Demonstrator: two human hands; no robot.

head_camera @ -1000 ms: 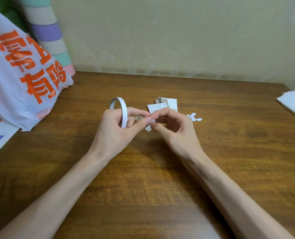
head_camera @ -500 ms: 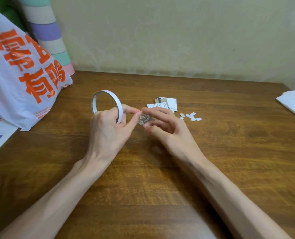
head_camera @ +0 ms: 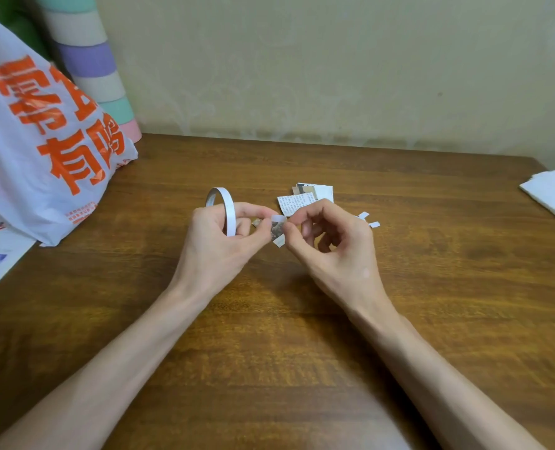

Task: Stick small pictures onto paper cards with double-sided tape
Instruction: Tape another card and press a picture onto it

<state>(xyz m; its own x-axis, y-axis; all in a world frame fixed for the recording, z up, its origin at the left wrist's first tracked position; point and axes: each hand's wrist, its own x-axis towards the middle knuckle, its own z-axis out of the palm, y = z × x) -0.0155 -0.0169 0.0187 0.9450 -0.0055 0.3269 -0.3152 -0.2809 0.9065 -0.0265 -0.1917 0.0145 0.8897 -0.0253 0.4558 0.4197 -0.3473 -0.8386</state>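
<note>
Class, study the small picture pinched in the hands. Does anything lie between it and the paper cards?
Nothing visible does. The left hand pinches the small picture, the right hand the tape strip on it; the paper cards lie just beyond, with only the right hand's fingers over their near edge.

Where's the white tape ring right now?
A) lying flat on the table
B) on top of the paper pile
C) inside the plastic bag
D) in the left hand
D: the left hand grips the tape ring and holds it upright, while the right hand pinches a white strip beside it.
</note>
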